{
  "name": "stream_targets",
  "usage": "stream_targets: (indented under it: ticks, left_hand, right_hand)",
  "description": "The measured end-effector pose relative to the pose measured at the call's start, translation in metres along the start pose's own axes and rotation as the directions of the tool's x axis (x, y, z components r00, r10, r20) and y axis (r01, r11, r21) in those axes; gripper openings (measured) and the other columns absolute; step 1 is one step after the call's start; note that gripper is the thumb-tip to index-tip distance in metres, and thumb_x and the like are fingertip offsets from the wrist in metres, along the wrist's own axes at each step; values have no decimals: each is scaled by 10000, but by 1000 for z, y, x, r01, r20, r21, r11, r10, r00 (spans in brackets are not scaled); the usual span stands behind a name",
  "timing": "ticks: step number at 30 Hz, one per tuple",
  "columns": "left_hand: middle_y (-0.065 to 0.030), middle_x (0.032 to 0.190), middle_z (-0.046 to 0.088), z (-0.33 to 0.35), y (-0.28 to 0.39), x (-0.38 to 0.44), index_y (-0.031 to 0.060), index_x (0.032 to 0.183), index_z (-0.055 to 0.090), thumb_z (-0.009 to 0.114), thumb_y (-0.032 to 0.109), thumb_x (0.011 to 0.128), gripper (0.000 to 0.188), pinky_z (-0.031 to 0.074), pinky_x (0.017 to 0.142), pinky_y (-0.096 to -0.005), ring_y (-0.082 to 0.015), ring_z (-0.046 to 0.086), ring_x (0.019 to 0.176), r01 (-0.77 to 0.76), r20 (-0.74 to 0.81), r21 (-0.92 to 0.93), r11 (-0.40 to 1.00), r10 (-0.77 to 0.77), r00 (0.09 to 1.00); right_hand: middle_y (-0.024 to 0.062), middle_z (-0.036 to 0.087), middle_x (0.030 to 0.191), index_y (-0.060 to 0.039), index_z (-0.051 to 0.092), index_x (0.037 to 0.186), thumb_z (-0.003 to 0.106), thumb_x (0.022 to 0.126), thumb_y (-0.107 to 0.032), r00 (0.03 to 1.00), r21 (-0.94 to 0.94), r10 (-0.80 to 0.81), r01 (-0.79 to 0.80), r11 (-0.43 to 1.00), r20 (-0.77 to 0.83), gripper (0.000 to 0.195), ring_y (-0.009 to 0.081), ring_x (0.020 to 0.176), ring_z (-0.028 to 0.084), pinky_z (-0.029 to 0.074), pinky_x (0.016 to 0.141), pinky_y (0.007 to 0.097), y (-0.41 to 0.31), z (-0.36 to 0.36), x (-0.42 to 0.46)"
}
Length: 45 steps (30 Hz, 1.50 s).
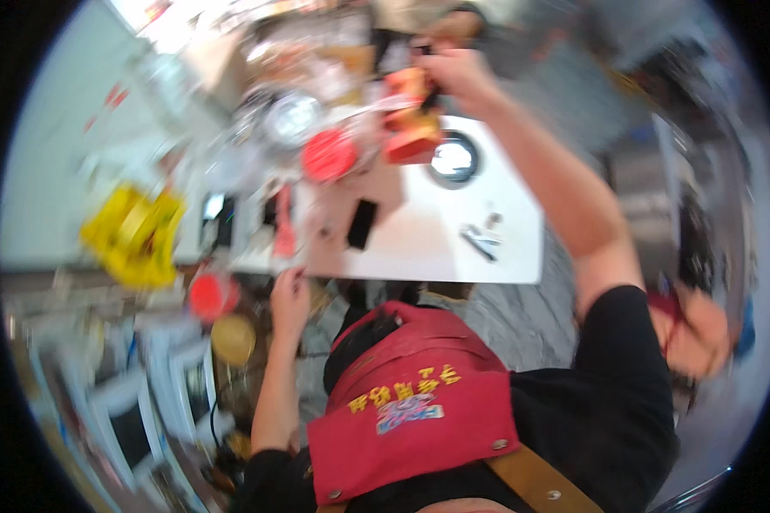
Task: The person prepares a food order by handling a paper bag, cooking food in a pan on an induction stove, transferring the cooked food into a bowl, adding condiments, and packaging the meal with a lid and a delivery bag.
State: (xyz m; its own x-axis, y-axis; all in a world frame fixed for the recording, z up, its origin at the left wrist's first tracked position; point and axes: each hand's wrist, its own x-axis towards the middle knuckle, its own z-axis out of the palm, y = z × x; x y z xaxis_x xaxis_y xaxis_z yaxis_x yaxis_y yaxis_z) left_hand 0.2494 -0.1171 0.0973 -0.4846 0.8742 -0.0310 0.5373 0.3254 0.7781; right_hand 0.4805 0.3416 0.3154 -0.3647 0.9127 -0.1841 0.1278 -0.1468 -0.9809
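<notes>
My right hand (459, 74) is stretched out to the far side of the white table (417, 256). It grips an orange-and-red package (412, 122), blurred by motion, above the tabletop. Just right of that package lies a round black-rimmed object (454, 158) with a bright centre. My left hand (290, 294) is at the table's front edge with its fingers drawn together; whether it holds anything small is not clear. Beyond it on the table is a pink-red strip-like object (284, 224). A dark flat rectangular object (362, 224), perhaps a phone, lies nearby.
A red-lidded container (329, 155) and a clear round container (293, 118) stand among plastic-wrapped goods at the back. Small metal items (481, 240) lie on the right. A yellow plastic bag (133, 234) is at left, above another red-topped container (213, 295). Another person's arm (696, 333) shows at right.
</notes>
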Motion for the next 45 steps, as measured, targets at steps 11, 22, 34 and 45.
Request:
stream_targets:
  ticks: [11, 22, 34, 45]
  left_hand:
    - [-75, 1093, 753, 113, 69, 67, 15, 1267, 709, 595, 6, 1050, 245, 569, 815, -291, -128, 699, 882, -118, 449, -356, 927, 281, 848]
    - [-108, 1059, 748, 346, 361, -40, -52, 1199, 718, 601, 7, 1087, 172, 598, 845, -309, -166, 715, 939, -156, 636, -611, 776, 599, 486]
    - [-76, 1052, 764, 689, 719, -333, -19, 1209, 747, 625, 30, 1107, 167, 608, 845, -305, -147, 727, 929, -104, 747, -660, 744, 665, 14]
    - [-65, 1104, 763, 1036, 904, -429, 16, 1248, 743, 596, 84, 1134, 198, 609, 860, -312, -141, 720, 944, -57, 818, -546, 836, 517, -253]
  right_hand:
    - [276, 559, 1311, 3, 573, 1320, 765, 864, -44, 782, -242, -531, 474, 847, -327, 497, 422, 1254, 629, 551, 1038, 486, -33, 4, -22]
    - [112, 770, 909, -44, 744, 1124, 668, 1068, -205, 956, -306, -272, 228, 924, -110, 187, 250, 800, 727, 576, 778, 396, 196, -298, -538]
    - [83, 768, 1022, -16, 723, 1188, 628, 1092, -93, 262, 498, 482, -6, 867, -836, 155, 146, 928, 735, 612, 823, 314, 402, -549, -969]
    - [136, 794, 906, -35, 726, 1212, 646, 1072, -85, 213, 102, 199, -396, 913, -957, 169, 219, 777, 766, 618, 745, 364, 398, -904, -978]
